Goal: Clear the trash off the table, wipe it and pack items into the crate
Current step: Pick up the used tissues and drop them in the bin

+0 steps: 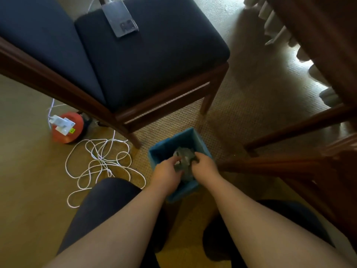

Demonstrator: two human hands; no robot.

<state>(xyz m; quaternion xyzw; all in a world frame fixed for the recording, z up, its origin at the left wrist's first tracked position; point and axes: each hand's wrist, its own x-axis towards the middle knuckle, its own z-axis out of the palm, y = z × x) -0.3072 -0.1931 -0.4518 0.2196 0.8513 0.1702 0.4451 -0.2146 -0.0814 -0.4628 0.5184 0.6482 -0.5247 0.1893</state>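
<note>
Both hands — left hand, right hand — clutching crumpled grey wad inside square blue bin.

A tan carpeted floor carries a blue crate. Left of the crate lie a tangled white cable and an orange cable reel; behind it stands a dark-cushioned chair.

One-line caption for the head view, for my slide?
Both hands, left and right, grip crumpled grey trash inside a blue bin on the carpet.
</note>
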